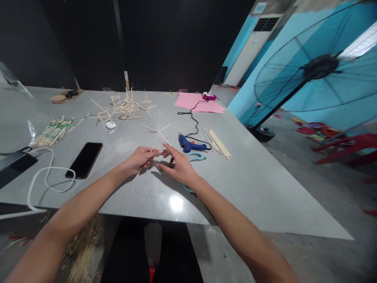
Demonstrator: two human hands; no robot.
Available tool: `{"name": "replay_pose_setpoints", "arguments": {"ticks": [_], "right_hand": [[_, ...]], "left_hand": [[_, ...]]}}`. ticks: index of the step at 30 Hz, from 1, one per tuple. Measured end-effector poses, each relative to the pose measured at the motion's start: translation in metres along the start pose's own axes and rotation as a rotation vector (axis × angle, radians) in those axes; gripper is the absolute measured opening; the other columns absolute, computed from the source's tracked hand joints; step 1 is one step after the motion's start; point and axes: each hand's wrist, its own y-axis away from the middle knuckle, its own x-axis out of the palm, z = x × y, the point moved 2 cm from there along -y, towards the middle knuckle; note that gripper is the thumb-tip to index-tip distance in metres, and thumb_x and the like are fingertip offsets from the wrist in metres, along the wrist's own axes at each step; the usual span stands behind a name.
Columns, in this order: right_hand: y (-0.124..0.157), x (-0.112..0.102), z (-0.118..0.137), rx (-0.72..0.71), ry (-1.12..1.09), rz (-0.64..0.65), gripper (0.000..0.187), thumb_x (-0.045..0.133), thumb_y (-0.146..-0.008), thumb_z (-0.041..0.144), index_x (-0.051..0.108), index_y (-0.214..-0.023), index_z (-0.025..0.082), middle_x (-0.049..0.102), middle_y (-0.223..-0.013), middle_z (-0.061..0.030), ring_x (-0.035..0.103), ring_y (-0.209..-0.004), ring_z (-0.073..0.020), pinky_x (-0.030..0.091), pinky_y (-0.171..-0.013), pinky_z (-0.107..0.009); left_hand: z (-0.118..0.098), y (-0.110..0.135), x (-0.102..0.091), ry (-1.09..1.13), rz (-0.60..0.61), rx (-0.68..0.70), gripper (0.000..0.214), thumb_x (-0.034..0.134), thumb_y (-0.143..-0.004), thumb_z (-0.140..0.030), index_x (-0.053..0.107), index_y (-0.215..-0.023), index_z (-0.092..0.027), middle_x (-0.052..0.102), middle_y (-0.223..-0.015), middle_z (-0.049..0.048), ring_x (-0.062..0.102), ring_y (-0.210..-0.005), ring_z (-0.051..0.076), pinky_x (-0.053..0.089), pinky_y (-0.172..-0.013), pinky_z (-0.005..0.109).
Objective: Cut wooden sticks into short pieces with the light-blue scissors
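Observation:
My left hand [141, 158] is closed in a pinch around a thin wooden stick [138, 174], which slants down toward the table's near edge. Facing it, my right hand [180, 165] has its thumb and index finger apart, with the other fingers curled close to the left fingertips. I make out nothing held in the right hand. Light blue scissors [196, 157] lie partly hidden under that hand. Just beyond both hands is a small branching frame of joined sticks [159, 130]. To the right rest a blue glue gun [191, 145] and a bundle of loose sticks [218, 143].
Stick structures [125, 106] stand at the back, near a white earbud case [110, 125]. Left are a black phone [85, 160], a white cable [31, 188] and packaged sticks [53, 131]. Pink paper [188, 99] lies at the back right. A large fan [319, 67] stands beyond the table.

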Motion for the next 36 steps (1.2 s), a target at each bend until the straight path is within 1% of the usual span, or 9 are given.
{"name": "replay_pose_setpoints", "arguments": {"ticks": [2, 4, 6, 9, 12, 16, 20, 26, 36], "right_hand": [[0.0, 0.0, 0.002, -0.04, 0.01, -0.012, 0.075, 0.081, -0.095, 0.045, 0.048, -0.161, 0.027, 0.076, -0.122, -0.0116, 0.072, -0.087, -0.0231, 0.063, -0.075, -0.038], [-0.001, -0.001, 0.004, -0.071, 0.024, -0.047, 0.066, 0.079, -0.097, 0.044, 0.055, -0.156, 0.027, 0.076, -0.123, -0.0123, 0.074, -0.092, -0.0248, 0.064, -0.078, -0.039], [-0.001, -0.002, 0.006, -0.073, 0.037, -0.09, 0.058, 0.079, -0.097, 0.044, 0.061, -0.15, 0.027, 0.078, -0.118, -0.012, 0.074, -0.09, -0.0248, 0.064, -0.078, -0.04], [-0.001, -0.002, 0.009, -0.047, 0.033, -0.145, 0.054, 0.08, -0.096, 0.048, 0.067, -0.143, 0.025, 0.08, -0.105, -0.0102, 0.075, -0.083, -0.0242, 0.064, -0.07, -0.037], [-0.001, -0.003, 0.012, -0.036, 0.041, -0.177, 0.047, 0.079, -0.097, 0.049, 0.071, -0.135, 0.023, 0.081, -0.101, -0.0099, 0.076, -0.08, -0.0237, 0.062, -0.065, -0.035], [-0.002, -0.009, 0.013, -0.156, 0.118, -0.208, 0.037, 0.073, -0.102, 0.044, 0.072, -0.132, 0.021, 0.082, -0.098, -0.0097, 0.077, -0.08, -0.0239, 0.063, -0.066, -0.036], [-0.002, -0.016, 0.013, -0.252, 0.138, -0.187, 0.035, 0.072, -0.104, 0.04, 0.072, -0.135, 0.022, 0.081, -0.096, -0.0086, 0.077, -0.08, -0.0237, 0.065, -0.071, -0.037], [-0.002, -0.017, 0.013, -0.233, 0.075, -0.175, 0.037, 0.073, -0.104, 0.043, 0.072, -0.135, 0.024, 0.083, -0.109, -0.0108, 0.078, -0.082, -0.0232, 0.066, -0.073, -0.038], [-0.002, -0.019, 0.015, -0.239, 0.065, -0.17, 0.039, 0.071, -0.104, 0.044, 0.07, -0.139, 0.025, 0.082, -0.1, -0.0087, 0.076, -0.077, -0.022, 0.065, -0.067, -0.035]], "left_hand": [[0.0, 0.0, 0.001, 0.011, -0.01, 0.02, 0.041, 0.089, -0.079, -0.053, 0.071, -0.084, -0.016, 0.036, -0.052, -0.0104, 0.027, -0.042, 0.005, 0.014, -0.044, 0.025], [0.0, 0.002, 0.005, 0.017, -0.01, 0.038, 0.043, 0.089, -0.078, -0.055, 0.073, -0.085, -0.016, 0.037, -0.052, -0.01, 0.027, -0.043, 0.004, 0.014, -0.044, 0.024], [0.0, 0.003, 0.009, 0.022, -0.015, 0.041, 0.045, 0.091, -0.076, -0.056, 0.072, -0.083, -0.016, 0.039, -0.054, -0.0094, 0.027, -0.043, 0.004, 0.014, -0.044, 0.024], [-0.001, 0.004, 0.011, 0.033, -0.052, 0.043, 0.046, 0.093, -0.073, -0.056, 0.069, -0.078, -0.017, 0.04, -0.054, -0.0092, 0.027, -0.043, 0.004, 0.015, -0.044, 0.024], [-0.001, 0.005, 0.011, 0.054, -0.083, 0.039, 0.047, 0.095, -0.072, -0.055, 0.068, -0.076, -0.017, 0.038, -0.054, -0.0098, 0.026, -0.044, 0.004, 0.014, -0.045, 0.024], [-0.002, 0.006, 0.009, 0.053, -0.07, 0.011, 0.049, 0.095, -0.069, -0.057, 0.068, -0.074, -0.016, 0.037, -0.054, -0.0101, 0.025, -0.044, 0.004, 0.013, -0.044, 0.024], [-0.006, 0.008, 0.006, -0.009, -0.016, -0.03, 0.047, 0.094, -0.071, -0.055, 0.068, -0.07, -0.016, 0.037, -0.052, -0.0089, 0.025, -0.045, 0.004, 0.012, -0.044, 0.025], [-0.012, 0.012, 0.006, -0.097, 0.021, -0.02, 0.044, 0.088, -0.078, -0.052, 0.064, -0.064, -0.018, 0.034, -0.049, -0.0075, 0.025, -0.046, 0.006, 0.014, -0.046, 0.025], [-0.014, 0.014, 0.008, -0.071, 0.078, 0.018, 0.046, 0.093, -0.071, -0.056, 0.068, -0.065, -0.018, 0.031, -0.052, -0.0088, 0.021, -0.048, 0.006, 0.012, -0.046, 0.026]]}}
